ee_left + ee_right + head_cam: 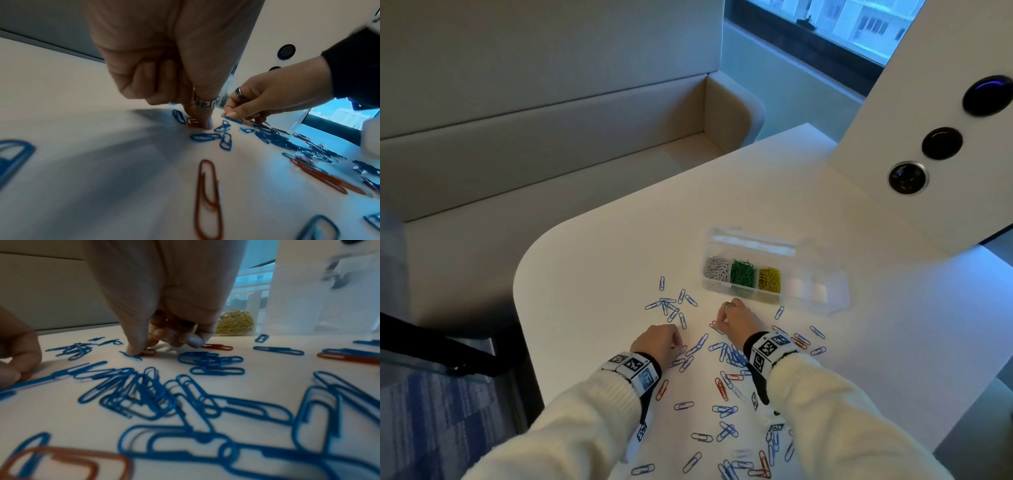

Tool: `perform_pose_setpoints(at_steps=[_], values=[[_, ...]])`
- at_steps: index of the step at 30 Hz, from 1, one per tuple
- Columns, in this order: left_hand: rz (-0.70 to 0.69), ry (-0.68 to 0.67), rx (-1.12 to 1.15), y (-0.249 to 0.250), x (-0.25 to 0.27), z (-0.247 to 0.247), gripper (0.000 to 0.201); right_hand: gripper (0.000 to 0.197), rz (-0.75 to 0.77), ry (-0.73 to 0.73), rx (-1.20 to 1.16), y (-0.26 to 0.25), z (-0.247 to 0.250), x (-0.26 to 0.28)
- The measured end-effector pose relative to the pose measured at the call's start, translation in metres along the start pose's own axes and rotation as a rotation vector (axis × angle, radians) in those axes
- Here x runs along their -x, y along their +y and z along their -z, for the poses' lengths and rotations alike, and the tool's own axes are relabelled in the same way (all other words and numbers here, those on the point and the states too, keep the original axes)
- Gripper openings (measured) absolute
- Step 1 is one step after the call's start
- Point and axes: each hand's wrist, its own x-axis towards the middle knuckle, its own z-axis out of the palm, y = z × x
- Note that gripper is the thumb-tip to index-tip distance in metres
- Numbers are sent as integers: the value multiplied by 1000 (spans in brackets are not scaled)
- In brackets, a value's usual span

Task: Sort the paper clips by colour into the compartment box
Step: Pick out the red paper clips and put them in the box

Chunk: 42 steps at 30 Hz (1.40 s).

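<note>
White desk (pixel 808 192) | compartment box (pixel 822 301) at 1 o'clock | left hand (pixel 658 341), right hand (pixel 738 320) each fingertip-pinching a red clip flat on desk | clips light, springy, slippery; lift an end.
</note>
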Motion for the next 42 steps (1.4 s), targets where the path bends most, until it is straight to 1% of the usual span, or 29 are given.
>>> perform_pose_setpoints(at_steps=[2,3,4,5,7,8,9,10,12,13,14,15,16,18,19,21,23,25,27,28,29,32,35,37,38,40,42], values=[[-18,-24,59,1,0,3,17,16,20,-11,5,2,0,3],[-25,-33,151,1,1,6,21,13,44,6,-30,1,2,7],[-15,-55,321,1,4,11,25,9,88,39,-115,2,3,12],[21,-101,568,1,8,16,29,12,102,58,-246,1,5,20],[160,-262,1126,-2,19,26,32,16,92,53,-527,0,10,37],[196,-362,1341,-5,25,30,29,14,92,37,-654,0,12,46],[201,-439,1464,-7,30,34,25,9,88,12,-776,1,13,55],[185,-478,1518,-8,35,36,22,4,84,-20,-904,2,14,63],[142,-484,1561,-11,42,37,23,15,50,-100,-1140,5,12,76],[136,-478,1575,-11,45,36,24,19,21,-141,-1211,7,8,81],[143,-474,1584,-12,47,35,24,22,-13,-169,-1228,9,4,86],[148,-470,1586,-14,49,33,24,25,-48,-177,-1188,10,-2,89],[162,-456,1576,-16,51,31,23,27,-86,-163,-1099,11,-9,92],[208,-405,1528,-22,52,24,22,25,-117,-78,-797,10,-21,96],[237,-367,1491,-25,52,20,22,19,-100,-25,-635,9,-26,98],[282,-293,1350,-27,52,13,26,7,-73,42,-413,5,-32,104],[271,-204,1078,-26,53,8,32,15,-102,49,-279,4,-37,109],[193,-102,723,-27,52,1,31,17,-116,66,-230,1,-42,110],[106,-27,413,-27,52,-5,16,19,-116,83,-250,-1,-44,108],[96,-16,343,-27,52,-8,9,19,-109,87,-250,0,-46,106],[93,-15,316,-27,53,-9,5,17,-95,96,-238,0,-47,105],[69,-14,274,-29,53,-10,17,12,-47,167,-139,0,-49,105],[19,-36,178,-34,54,-7,16,20,30,226,-23,3,-53,103],[13,-45,100,-37,55,-9,21,15,88,281,133,4,-54,103],[17,-37,70,-37,56,-10,23,17,108,286,174,4,-54,104],[5,-5,9,-35,58,-10,22,27,137,259,293,2,-55,103],[-15,34,-4,-31,58,-12,16,27,161,271,352,3,-59,100]])
